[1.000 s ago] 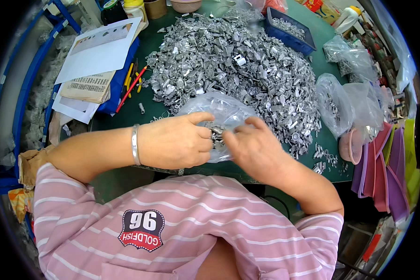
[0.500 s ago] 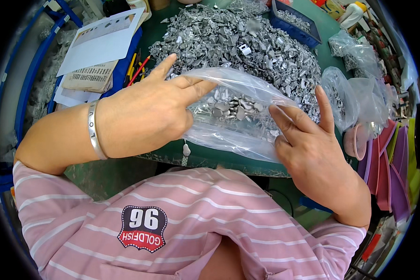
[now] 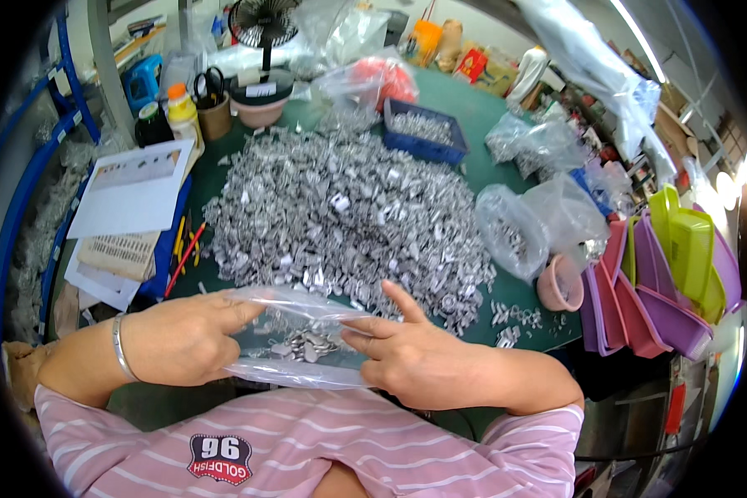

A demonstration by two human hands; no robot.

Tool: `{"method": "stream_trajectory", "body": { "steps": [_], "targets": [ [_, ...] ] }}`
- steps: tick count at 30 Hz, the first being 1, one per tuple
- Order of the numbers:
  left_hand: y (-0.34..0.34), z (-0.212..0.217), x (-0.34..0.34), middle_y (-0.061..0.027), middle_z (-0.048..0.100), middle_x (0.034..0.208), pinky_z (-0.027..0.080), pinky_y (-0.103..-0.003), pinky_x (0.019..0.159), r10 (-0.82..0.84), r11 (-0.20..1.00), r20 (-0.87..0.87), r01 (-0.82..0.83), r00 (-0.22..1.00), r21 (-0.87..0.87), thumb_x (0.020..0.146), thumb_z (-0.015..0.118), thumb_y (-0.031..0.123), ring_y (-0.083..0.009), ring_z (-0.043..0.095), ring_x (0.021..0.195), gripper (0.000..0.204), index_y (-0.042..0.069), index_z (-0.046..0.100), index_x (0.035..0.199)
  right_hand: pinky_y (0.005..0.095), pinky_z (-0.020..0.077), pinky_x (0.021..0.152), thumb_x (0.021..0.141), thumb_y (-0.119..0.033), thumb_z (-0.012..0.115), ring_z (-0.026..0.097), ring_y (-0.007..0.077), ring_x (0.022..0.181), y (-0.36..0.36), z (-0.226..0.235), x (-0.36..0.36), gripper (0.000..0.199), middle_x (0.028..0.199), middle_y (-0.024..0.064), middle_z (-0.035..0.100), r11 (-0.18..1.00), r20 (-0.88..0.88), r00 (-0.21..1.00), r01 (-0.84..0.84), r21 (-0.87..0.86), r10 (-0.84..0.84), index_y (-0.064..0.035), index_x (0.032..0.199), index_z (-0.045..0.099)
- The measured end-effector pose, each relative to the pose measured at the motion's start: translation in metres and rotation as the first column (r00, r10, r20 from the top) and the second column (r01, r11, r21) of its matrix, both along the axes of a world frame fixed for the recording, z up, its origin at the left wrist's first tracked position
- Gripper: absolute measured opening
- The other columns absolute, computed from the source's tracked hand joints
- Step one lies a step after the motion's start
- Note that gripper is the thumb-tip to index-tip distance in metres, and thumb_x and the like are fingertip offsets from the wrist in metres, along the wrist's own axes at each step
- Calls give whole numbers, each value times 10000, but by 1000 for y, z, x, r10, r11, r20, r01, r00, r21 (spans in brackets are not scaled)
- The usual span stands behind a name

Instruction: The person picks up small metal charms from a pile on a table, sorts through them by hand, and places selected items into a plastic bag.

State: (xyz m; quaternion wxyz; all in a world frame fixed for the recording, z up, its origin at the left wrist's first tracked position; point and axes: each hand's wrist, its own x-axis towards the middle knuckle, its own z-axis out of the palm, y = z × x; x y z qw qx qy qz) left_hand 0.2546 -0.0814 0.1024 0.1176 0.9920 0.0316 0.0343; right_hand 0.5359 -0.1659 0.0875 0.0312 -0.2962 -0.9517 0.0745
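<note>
My left hand (image 3: pixel 183 339), with a silver bangle at the wrist, grips the left side of a clear plastic bag (image 3: pixel 307 375). On the bag's right side, my right hand (image 3: pixel 419 357) holds its edge, the index finger raised off the film. Between the two hands the bag's mouth is stretched wide. Several small flat silver metal pieces (image 3: pixel 305 345) show in its opening; whether they lie inside the bag or under it I cannot tell. Just beyond the hands rises a large heap of small silver metal parts (image 3: pixel 332 216) on the green table.
A blue tray (image 3: pixel 425 133) of small parts stands behind the heap. Papers (image 3: pixel 133 189) and a red pencil (image 3: pixel 185 259) lie left. To the right are filled clear bags (image 3: pixel 510 232), a pink cup (image 3: pixel 560 284) and stacked coloured bins (image 3: pixel 639 290). A small fan (image 3: pixel 264 23) stands far back.
The view has tilted up, so more of the table's far side shows and my hands sit lower in the picture. Both hands still keep hold of the bag's edges.
</note>
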Motion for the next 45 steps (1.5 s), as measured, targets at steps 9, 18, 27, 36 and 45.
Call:
{"method": "stream_trajectory", "body": {
  "steps": [9, 18, 27, 36, 45],
  "targets": [
    [-14, -7, -14, -307, 522, 1160, 532, -343, 731, 49, 970, -125, -77, 991, -230, 700, 717, 318, -346, 600, 973, 374, 17, 542, 564, 634, 143, 1029, 659, -84, 638, 547, 251, 1110, 1, 18, -2, 61, 880, 36, 646, 958, 28, 995, -85, -273, 96, -64, 689, 588],
    [-68, 30, -115, -408, 467, 1169, 465, -431, 861, 309, 923, -60, -315, 949, -222, 665, 733, 217, -468, 573, 1015, 289, -21, 572, 635, 317, 480, 665, 777, -35, 629, 615, 234, 745, 26, -69, -11, 79, 836, 135, 607, 790, -461, 647, 430, -437, -607, 17, 828, 599],
    [-99, 36, -159, -387, 466, 1192, 458, -426, 816, 581, 743, -112, -582, 806, -331, 721, 695, 162, -470, 576, 997, 258, -48, 616, 847, 416, 510, 580, 748, -197, 685, 604, 348, 684, 33, -162, -109, 237, 805, 146, 554, 936, -236, 927, 226, -270, -292, -36, 856, 549],
    [-74, 3, -144, -438, 348, 1265, 467, -447, 857, 234, 844, -2, -204, 972, -496, 729, 694, 189, -482, 504, 1106, 251, -24, 578, 665, 405, 509, 645, 688, -33, 608, 625, 326, 736, 47, -154, -95, 304, 848, 183, 617, 901, -173, 906, 329, -284, -385, 25, 974, 519],
    [-54, -85, -75, -370, 304, 1348, 393, -496, 958, 262, 843, 156, -147, 952, -518, 651, 676, 77, -533, 344, 1227, 214, -30, 506, 575, 307, 512, 638, 778, 101, 518, 617, 224, 732, 48, -57, -95, 213, 886, 164, 619, 993, -856, 510, -19, -115, -89, 62, 983, 556]
  ]
}}
